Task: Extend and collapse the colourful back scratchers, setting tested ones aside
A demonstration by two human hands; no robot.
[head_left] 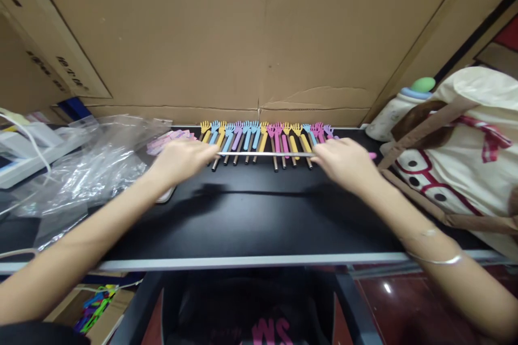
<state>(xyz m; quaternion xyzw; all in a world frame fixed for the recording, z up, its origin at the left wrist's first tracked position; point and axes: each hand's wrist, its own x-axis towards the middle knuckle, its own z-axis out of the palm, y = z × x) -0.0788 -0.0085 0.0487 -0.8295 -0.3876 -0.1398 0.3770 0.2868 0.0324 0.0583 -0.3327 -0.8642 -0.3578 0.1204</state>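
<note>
My left hand (182, 160) and my right hand (343, 163) are both closed around a back scratcher, and its thin metal rod (267, 154) stretches level between them above the table. A bit of pink sticks out to the right of my right hand. Its other end is hidden in my left hand. Behind the rod, a row of back scratchers (247, 137) lies side by side, their claw heads toward the cardboard. They are yellow, blue, purple and pink, with metal rods pointing at me. Beside my left hand rests a pile of small pink printed pieces (168, 140).
Clear plastic bags (93, 159) and a white power strip (40, 151) lie on the left of the black table (251, 226). At right stand a white bottle (394, 113) and a cream cloth bag (465, 145). A cardboard wall (226, 32) closes the back. Below left, a box (115, 310) holds colourful items.
</note>
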